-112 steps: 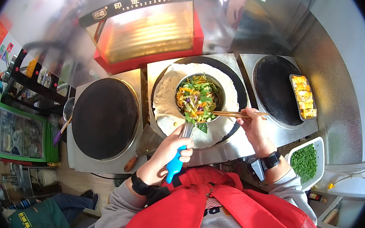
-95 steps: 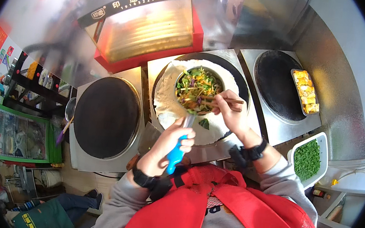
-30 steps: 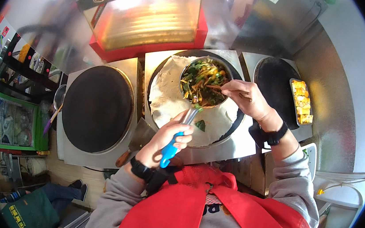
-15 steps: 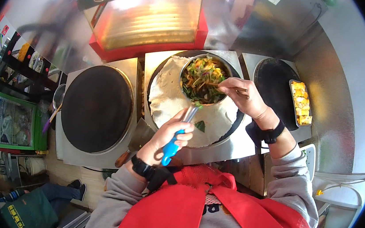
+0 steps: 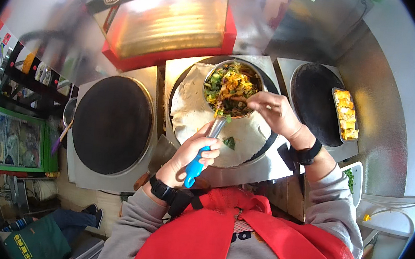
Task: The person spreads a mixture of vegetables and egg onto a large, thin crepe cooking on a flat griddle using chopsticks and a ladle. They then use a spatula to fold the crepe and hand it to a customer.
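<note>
My left hand (image 5: 196,150) is closed round the blue handle (image 5: 194,169) of a round metal pan. The pan is filled with mixed vegetables (image 5: 235,84), green leaves and orange shreds among them. My right hand (image 5: 279,114) is at the pan's right side, fingers pinched on a thin wooden stick (image 5: 239,98) that reaches into the vegetables; whether it is one stick or a pair I cannot tell. Beneath the pan, a pale flatbread (image 5: 249,140) lies on the middle round griddle (image 5: 270,138). One green leaf (image 5: 229,142) rests on the flatbread.
At left is a black round griddle (image 5: 112,124); another (image 5: 314,100) at right bears a tray of yellow pieces (image 5: 345,115). Behind stands a red-framed glass warmer (image 5: 165,29). A metal scraper (image 5: 163,152) lies between griddles. Another person's legs (image 5: 69,220) show lower left.
The vegetables have been turned over, with more orange shreds now on top. My right hand has shifted slightly, still at the pan. The view has moved a little.
</note>
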### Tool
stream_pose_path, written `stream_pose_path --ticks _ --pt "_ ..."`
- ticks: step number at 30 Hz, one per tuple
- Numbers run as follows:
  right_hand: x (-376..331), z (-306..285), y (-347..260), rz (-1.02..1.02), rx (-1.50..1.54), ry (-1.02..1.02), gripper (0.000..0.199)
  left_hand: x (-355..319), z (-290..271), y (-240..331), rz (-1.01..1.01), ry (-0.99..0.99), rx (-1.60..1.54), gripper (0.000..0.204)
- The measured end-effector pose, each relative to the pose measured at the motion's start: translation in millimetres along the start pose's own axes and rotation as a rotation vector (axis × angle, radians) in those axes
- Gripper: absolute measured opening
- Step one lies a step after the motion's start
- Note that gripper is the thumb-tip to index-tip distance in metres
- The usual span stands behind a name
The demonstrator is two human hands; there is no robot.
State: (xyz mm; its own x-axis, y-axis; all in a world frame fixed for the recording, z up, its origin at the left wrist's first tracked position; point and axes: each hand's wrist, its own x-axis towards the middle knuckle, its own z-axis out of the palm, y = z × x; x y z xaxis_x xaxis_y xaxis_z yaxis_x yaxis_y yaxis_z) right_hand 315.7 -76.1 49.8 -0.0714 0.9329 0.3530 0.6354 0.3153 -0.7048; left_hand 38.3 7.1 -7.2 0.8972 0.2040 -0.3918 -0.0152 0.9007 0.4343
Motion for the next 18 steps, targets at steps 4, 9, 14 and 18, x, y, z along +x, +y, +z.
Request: stream_pose_path --ticks 4,9,14,18 --pt "-4.2 -5.2 -7.6 -0.077 -0.024 -0.141 0.007 -1.2 -2.3 -2.0 -0.015 0.066 0.024 0.069" --pt "-1.3 -3.8 -3.2 0.024 -0.079 0.040 0.008 2.0 2.4 0.6 0.015 -0.059 -0.141 0.067" --pt "-2.6 0.6 -7.7 -0.044 -0.039 -0.018 0.010 -0.6 8.7 1.2 -0.008 0.024 -0.028 0.067" --pt "-0.9 -9.3 -15.6 0.006 -0.014 -0.052 0.012 0.6 6.8 0.9 -0.012 -0.029 0.018 0.069"
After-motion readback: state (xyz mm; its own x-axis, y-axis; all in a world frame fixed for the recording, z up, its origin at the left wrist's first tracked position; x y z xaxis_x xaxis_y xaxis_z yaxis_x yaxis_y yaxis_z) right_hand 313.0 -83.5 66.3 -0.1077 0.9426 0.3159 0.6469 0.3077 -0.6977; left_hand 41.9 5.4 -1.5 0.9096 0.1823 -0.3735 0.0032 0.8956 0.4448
